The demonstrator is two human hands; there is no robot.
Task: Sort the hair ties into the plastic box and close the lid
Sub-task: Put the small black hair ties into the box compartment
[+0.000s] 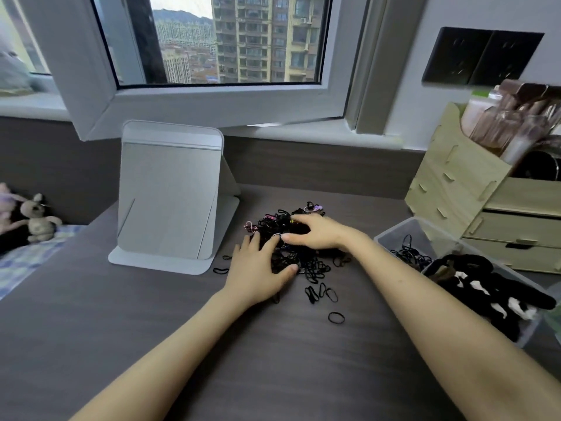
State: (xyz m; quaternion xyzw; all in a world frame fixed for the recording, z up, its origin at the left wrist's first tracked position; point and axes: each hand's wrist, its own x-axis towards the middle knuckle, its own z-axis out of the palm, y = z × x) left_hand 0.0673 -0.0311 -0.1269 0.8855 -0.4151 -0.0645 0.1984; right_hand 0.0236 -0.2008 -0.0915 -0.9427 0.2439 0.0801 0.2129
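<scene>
Tangles are my main worry. The pile of hair ties (291,247) is a knotted black heap in the middle of the desk (182,344), and if I lift one loop, a whole clump will probably come up with it and shed ties on the way to the plastic box (391,230) on my right. Strays already lie apart from the heap, such as the single loop (336,317) nearest me and another by the folding mirror (170,202). A careless sweep could send more toward the desk edge. Thin ties could also land among the thick scrunchies (485,287) in the near compartment instead of the far one, where a few thin ties (406,253) already lie. Anything left hanging over the rim would likely stop the lid from seating.

My left hand (258,268) lies flat and open against the left side of the pile, fingers spread. My right hand (315,235) rests on top of it, fingers nearly straight and thumb stretched out — neither hand pinches a tie that I can see.
</scene>
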